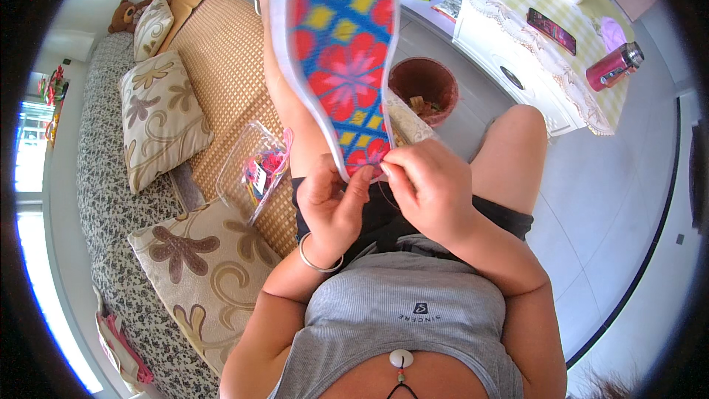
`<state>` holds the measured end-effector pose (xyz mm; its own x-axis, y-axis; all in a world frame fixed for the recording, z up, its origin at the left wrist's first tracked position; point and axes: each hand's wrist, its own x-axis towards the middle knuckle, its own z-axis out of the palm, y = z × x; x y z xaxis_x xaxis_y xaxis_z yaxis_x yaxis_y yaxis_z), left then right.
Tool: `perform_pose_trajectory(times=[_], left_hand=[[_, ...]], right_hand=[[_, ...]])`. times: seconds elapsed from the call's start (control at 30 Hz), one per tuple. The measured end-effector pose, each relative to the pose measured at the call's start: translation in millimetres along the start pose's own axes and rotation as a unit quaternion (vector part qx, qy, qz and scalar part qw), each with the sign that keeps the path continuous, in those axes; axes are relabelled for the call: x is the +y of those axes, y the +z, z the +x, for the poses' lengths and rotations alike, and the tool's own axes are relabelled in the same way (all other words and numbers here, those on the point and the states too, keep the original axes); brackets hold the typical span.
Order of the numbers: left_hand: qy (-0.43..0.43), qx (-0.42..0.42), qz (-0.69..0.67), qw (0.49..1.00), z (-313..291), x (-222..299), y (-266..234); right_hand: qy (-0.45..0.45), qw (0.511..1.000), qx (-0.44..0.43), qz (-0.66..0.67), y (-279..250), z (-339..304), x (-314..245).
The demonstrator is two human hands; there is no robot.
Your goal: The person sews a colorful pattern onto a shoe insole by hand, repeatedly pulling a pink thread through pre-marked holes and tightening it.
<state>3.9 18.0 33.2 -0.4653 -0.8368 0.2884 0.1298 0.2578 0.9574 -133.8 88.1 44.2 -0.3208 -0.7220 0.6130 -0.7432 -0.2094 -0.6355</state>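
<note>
An embroidered insole [347, 66] with a white border and red flowers, blue bands and yellow diamonds stands up in front of me, its narrow end toward my body. My left hand [334, 196] is closed around that near end, thumb on the patterned face. Beside it, my right hand [428, 185] pinches at the insole's right edge, fingertips pressed together. A thin dark red thread [382, 196] loops down below those fingertips. Whatever they pinch is too small to make out.
A clear plastic box [255, 166] of coloured thread lies on the woven seat mat [221, 37], left of my leg. Patterned cushions [164, 118] line the sofa. Ahead stands a red-brown bin [436, 74]; right, a cloth-covered table [502, 7] bears a phone [552, 30] and flask [614, 66].
</note>
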Motion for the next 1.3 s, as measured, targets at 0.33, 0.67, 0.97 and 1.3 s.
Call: perform_pose_trajectory(times=[0.33,0.67,0.97,1.3], left_hand=[[-0.121,-0.094,-0.271,0.95,13,8,-4],[-0.165,-0.127,-0.298,0.932,12,3,-11],[-0.055,0.179,-0.229,0.955,66,-22,-146],[-0.163,0.101,-0.3,0.935,53,-10,-51]], right_hand=[[0.492,0.569,-0.067,0.655,8,-15,15],[0.455,0.502,0.128,0.725,12,-22,75],[0.267,0.576,0.452,0.627,-308,-146,258],[0.306,0.807,0.354,0.361,-173,-56,144]])
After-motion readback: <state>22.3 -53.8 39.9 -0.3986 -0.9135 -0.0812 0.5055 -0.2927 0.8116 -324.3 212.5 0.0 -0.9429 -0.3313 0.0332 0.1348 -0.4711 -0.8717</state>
